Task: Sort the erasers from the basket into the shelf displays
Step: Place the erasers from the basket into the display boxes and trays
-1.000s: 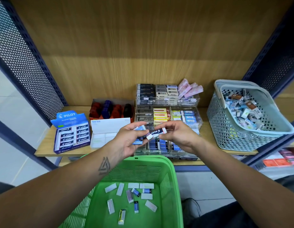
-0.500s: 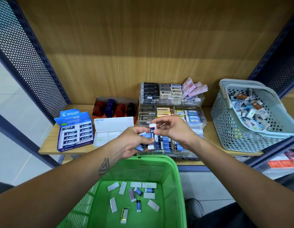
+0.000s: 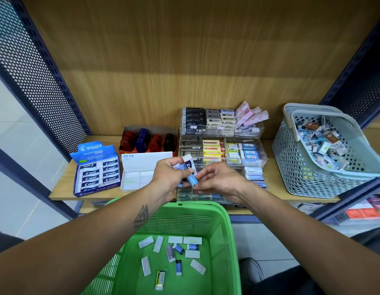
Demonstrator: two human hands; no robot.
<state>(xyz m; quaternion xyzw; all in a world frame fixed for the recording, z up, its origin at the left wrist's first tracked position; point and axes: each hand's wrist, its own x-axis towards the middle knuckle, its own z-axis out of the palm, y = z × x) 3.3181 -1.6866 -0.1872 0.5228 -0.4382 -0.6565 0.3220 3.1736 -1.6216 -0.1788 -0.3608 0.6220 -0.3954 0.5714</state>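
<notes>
Now left hand grips erasers, long axes near upright.

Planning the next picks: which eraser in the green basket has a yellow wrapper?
The eraser nearest the viewer in the green basket, yellow-and-black sleeve; the others there are white, grey or blue.

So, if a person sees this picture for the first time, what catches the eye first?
First the two hands at centre: the left hand grips several small erasers, and the right hand reaches for one. Below them is the bright green basket with loose erasers. At right on the shelf sits a grey basket, quite full.
</notes>
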